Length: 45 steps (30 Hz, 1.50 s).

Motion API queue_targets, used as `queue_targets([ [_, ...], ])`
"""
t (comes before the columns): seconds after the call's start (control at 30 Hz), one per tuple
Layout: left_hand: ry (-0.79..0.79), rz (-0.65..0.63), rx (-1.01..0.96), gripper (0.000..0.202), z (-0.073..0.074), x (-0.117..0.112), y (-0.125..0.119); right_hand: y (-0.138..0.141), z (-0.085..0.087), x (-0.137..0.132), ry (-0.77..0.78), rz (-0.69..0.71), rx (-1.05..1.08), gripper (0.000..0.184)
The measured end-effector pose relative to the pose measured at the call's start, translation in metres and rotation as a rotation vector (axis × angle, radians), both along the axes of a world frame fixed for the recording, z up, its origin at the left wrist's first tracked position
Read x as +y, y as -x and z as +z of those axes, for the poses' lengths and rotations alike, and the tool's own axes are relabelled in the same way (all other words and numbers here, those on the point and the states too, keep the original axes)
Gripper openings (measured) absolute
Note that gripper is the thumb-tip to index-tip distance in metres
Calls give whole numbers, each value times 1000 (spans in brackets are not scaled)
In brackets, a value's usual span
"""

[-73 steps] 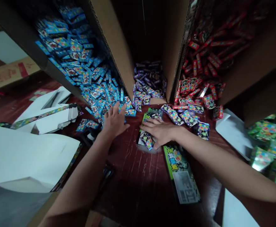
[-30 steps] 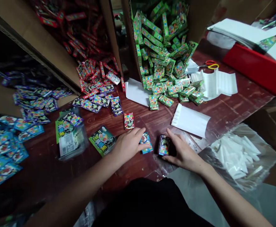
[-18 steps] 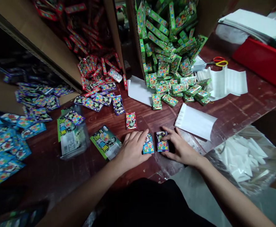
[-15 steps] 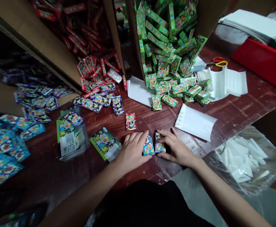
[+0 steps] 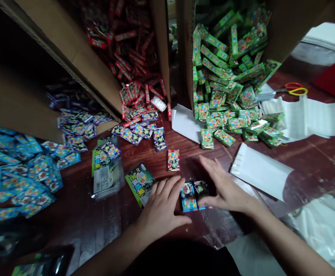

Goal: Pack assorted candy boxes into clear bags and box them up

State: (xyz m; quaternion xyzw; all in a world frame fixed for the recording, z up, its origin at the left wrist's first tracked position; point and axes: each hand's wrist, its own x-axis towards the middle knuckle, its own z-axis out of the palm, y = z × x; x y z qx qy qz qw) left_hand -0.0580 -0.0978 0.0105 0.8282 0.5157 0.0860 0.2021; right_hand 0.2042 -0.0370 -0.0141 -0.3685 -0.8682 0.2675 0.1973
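A small blue candy box (image 5: pixel 188 197) lies flat on the dark red table, side by side with a dark purple box (image 5: pixel 200 188). My left hand (image 5: pixel 165 203) is just left of the blue box, thumb spread away from the fingers and nothing in it. On the other side, my right hand (image 5: pixel 226 188) has its fingers stretched out and apart, with the thumb at the lower edge of the purple box and covering part of it. A red box (image 5: pixel 173 160) lies beyond the pair. Partly under my left fingers is a flat green printed packet (image 5: pixel 140 182).
Cartons at the back spill red boxes (image 5: pixel 133 99), purple packets (image 5: pixel 78 126) and green boxes (image 5: pixel 219 92). Blue packets (image 5: pixel 20 172) pile up at left, near a clear plastic sleeve (image 5: pixel 107 172). Scissors (image 5: pixel 295 89), a white envelope (image 5: pixel 261 170) and white bags (image 5: pixel 325 226) are at right.
My right fingers have lifted and spread away from the purple box. My left hand has eased off the blue box. The view has shifted, so everything on the table sits further right.
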Motion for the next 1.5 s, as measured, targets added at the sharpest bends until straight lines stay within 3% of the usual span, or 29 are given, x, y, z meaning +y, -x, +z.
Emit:
queue_targets([
  [0.07,-51,60,0,73,6,7,16,23,5,27,-36,-20,-23,113],
  [0.17,-165,163,23,40,17,38,40,65,7,63,-49,32,-115,113],
  [0.23,-230,194,41,35,24,66,54,84,8,76,-41,70,-173,105],
  [0.3,-276,178,52,33,31,93,64,84,15,78,-31,80,-153,90],
  [0.43,-317,70,107,33,37,134,73,31,30,53,9,-35,0,71],
  [0.57,-355,13,159,35,36,187,70,-34,21,8,33,-120,-96,80],
  [0.7,-340,31,166,37,41,250,44,-54,6,-27,85,-133,-160,83],
  [0.77,-352,21,131,37,43,264,18,-51,5,-35,94,-175,-155,86],
  [0.83,-377,-91,90,36,40,262,-15,-47,5,-38,119,-223,-138,91],
  [0.93,-365,-279,90,40,28,239,-65,-45,5,-40,140,-269,-106,100],
  [1.07,-315,-178,160,83,4,213,-108,-51,0,-44,129,-291,-85,114],
  [1.2,-339,-110,90,76,-1,202,-110,-58,-8,-50,132,-286,-90,119],
  [1.4,-306,-224,-187,69,26,158,-89,-64,-7,-52,89,-290,-130,112],
  [1.5,-251,-272,-249,70,33,133,-88,-63,3,-55,43,-417,-302,102],
])
